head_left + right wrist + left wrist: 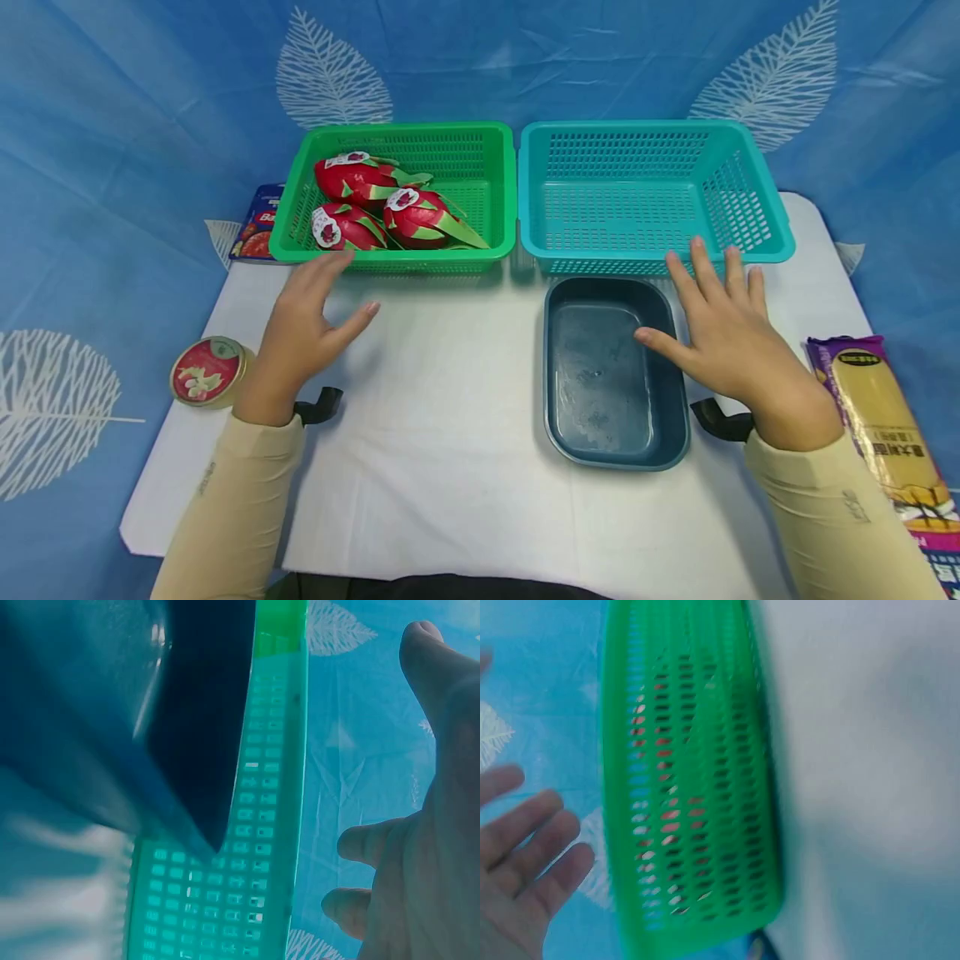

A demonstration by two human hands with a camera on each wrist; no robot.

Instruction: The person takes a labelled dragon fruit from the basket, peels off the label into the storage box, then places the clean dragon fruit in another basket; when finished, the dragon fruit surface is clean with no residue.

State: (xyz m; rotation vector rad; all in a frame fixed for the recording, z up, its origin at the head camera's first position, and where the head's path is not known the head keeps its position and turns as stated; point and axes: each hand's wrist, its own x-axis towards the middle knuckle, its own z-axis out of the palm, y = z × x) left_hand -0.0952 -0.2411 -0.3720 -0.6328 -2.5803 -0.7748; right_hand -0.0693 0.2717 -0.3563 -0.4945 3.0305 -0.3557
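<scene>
My left hand point(303, 325) hovers in front of the green basket point(480, 265), fingers loosely spread and holding nothing. Three red dragon fruits point(423, 218) with white stickers lie on the left side of that basket. In the left wrist view, the fingers point(555, 832) show beside the green basket wall point(697, 787). My right hand point(723, 333) is spread with nothing in it, its fingertips at the front rim of the turquoise basket point(622, 218). Its thumb overlaps the dark blue-grey tub point(600, 400) in the head view. The right wrist view shows that tub's wall point(187, 712) close up.
A round tin with a red lid point(206, 371) stands at the left table edge. Behind it lies a dark blue packet point(258, 225), partly under the green basket. A purple and yellow pasta packet point(885, 417) lies at the right edge. White cloth point(435, 467) covers the table.
</scene>
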